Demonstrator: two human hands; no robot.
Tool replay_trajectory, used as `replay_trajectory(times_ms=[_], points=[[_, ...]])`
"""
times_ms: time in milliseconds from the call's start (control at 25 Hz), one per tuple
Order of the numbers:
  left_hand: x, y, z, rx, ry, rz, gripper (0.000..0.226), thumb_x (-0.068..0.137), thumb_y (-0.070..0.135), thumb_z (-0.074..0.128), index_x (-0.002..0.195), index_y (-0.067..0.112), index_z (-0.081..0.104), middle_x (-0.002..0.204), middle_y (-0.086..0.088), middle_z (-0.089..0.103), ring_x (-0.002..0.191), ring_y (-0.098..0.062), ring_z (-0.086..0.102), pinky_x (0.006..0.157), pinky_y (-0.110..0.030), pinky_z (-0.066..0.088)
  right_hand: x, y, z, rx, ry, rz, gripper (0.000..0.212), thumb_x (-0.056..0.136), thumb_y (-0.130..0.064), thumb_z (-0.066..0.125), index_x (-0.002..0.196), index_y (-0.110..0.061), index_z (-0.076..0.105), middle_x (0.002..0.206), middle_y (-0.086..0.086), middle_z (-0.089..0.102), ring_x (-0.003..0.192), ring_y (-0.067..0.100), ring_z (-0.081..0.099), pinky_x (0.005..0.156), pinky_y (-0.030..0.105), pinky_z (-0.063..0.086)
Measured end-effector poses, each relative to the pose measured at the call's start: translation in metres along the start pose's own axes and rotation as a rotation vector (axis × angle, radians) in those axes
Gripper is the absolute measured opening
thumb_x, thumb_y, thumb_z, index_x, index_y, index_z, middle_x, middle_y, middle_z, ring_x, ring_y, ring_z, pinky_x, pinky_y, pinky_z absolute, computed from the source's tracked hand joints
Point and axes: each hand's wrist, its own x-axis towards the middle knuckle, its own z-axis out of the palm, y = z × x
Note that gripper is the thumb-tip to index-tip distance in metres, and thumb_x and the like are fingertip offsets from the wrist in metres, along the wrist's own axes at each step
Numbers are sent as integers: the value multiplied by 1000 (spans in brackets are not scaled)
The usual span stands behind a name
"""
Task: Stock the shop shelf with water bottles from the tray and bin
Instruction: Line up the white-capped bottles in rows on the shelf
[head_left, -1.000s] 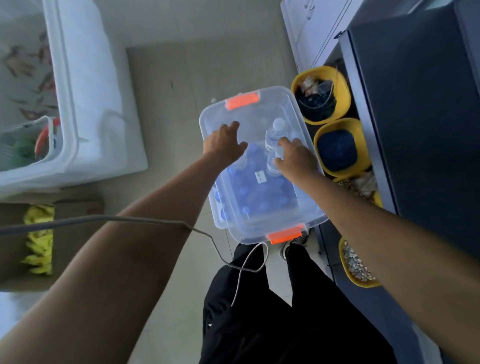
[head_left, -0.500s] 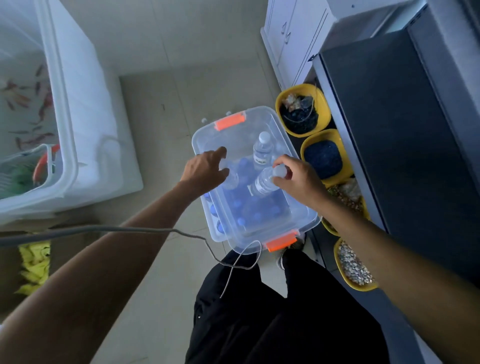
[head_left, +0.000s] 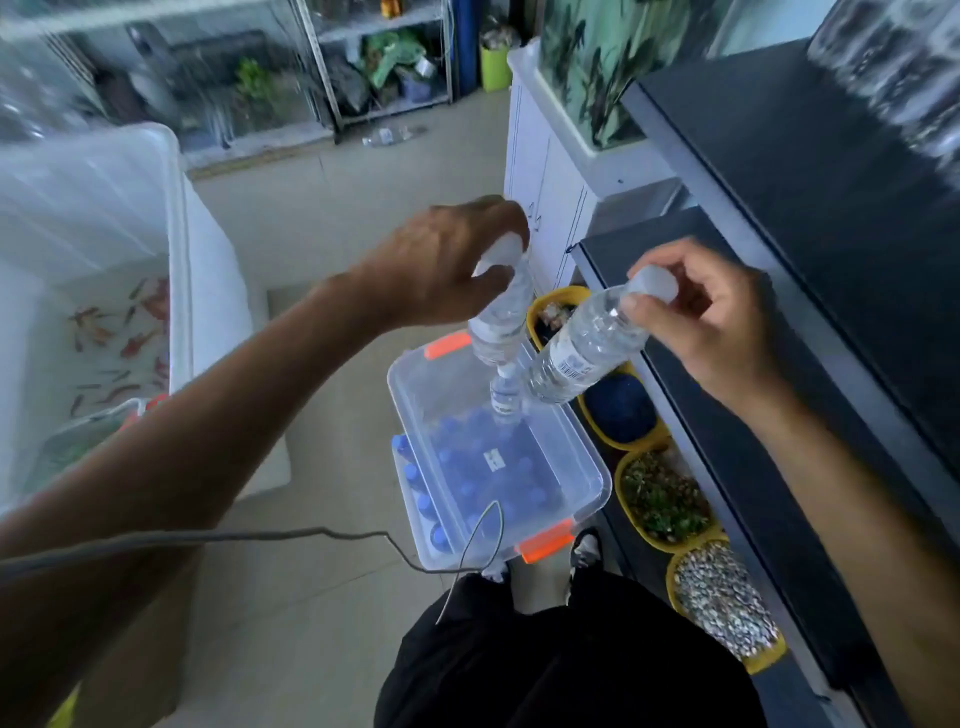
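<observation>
A clear plastic bin (head_left: 582, 470) with orange latches sits on the floor, holding several blue-capped water bottles (head_left: 467, 467) and one upright white-capped bottle (head_left: 506, 392). My left hand (head_left: 441, 265) grips a clear water bottle (head_left: 501, 319) by its white cap, high above the bin. My right hand (head_left: 711, 317) pinches a second water bottle (head_left: 582, 348) by its cap, and it hangs tilted over the bin's right edge. The dark shop shelf (head_left: 810, 218) runs along the right.
Yellow bowls of gravel and pellets (head_left: 722, 603) line the floor under the shelf beside the bin. A white tub with fish (head_left: 176, 270) stands at the left. A grey cable (head_left: 311, 535) crosses the foreground. My legs and feet are just behind the bin.
Both hands have risen out of the bin, each lifting a bottle by its cap. The view has tilted up toward the shelf and the back of the shop.
</observation>
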Motion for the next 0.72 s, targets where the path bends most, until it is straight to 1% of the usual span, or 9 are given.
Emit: replay_trajectory(times_ms=[80, 160, 280, 400, 480, 560, 640, 680, 720], points=[[36, 22, -26, 55, 52, 136, 27, 90, 12, 55, 115, 3, 59, 111, -14, 64, 87, -23, 55, 76, -27, 41, 13, -19, -44, -9, 70, -62, 13, 86, -32, 73, 93, -24, 66, 82, 11, 67, 71, 32, 59, 61, 44, 46], [72, 44, -46, 77, 97, 232, 27, 93, 11, 51, 116, -1, 57, 110, -17, 63, 86, -18, 51, 77, -25, 38, 25, -29, -89, -34, 160, -124, 9, 89, -27, 72, 94, -22, 67, 83, 12, 67, 71, 31, 59, 62, 44, 46], [130, 82, -60, 57, 135, 328, 28, 92, 12, 47, 114, -2, 57, 105, -18, 61, 86, -23, 54, 74, -27, 38, 37, -31, -156, -52, 275, -150, 5, 89, -26, 71, 92, -29, 70, 81, -2, 71, 74, 17, 63, 68, 32, 49], [187, 125, -54, 12, 145, 374, 35, 87, 21, 43, 110, 0, 59, 101, -13, 62, 85, -18, 49, 74, -21, 32, 36, -14, -222, -20, 335, -101, 19, 86, -19, 73, 85, -37, 70, 80, -16, 71, 74, 4, 59, 71, 23, 46], [221, 147, -38, -3, 129, 366, 38, 85, 24, 42, 110, 1, 60, 100, -10, 62, 86, -20, 52, 75, -23, 33, 32, 6, -259, -34, 370, -55, 15, 84, -21, 74, 84, -35, 71, 81, -12, 69, 75, 10, 56, 69, 31, 45], [251, 159, -18, 2, 101, 341, 34, 85, 19, 46, 110, 1, 60, 104, -14, 64, 91, -28, 57, 77, -27, 37, 33, 28, -282, -56, 393, 10, 7, 81, -29, 76, 85, -32, 70, 84, 6, 65, 78, 18, 54, 71, 38, 43], [280, 172, 4, 7, 68, 326, 32, 85, 15, 48, 111, 1, 60, 109, -17, 66, 95, -31, 61, 80, -30, 42, 34, 48, -302, -108, 411, 75, 9, 79, -36, 77, 83, -32, 70, 83, 21, 63, 77, 21, 52, 72, 38, 41], [293, 179, 16, 17, 39, 318, 33, 86, 15, 49, 113, 1, 60, 112, -18, 66, 97, -32, 62, 81, -31, 43, 33, 58, -311, -131, 426, 106, 11, 78, -39, 77, 82, -32, 70, 83, 26, 64, 76, 20, 52, 71, 37, 41], [303, 184, 28, 37, 4, 304, 32, 88, 15, 50, 116, 2, 59, 116, -17, 65, 99, -32, 62, 83, -31, 44, 31, 68, -317, -153, 443, 134, 13, 77, -41, 77, 80, -31, 69, 81, 23, 66, 74, 18, 53, 70, 36, 41]])
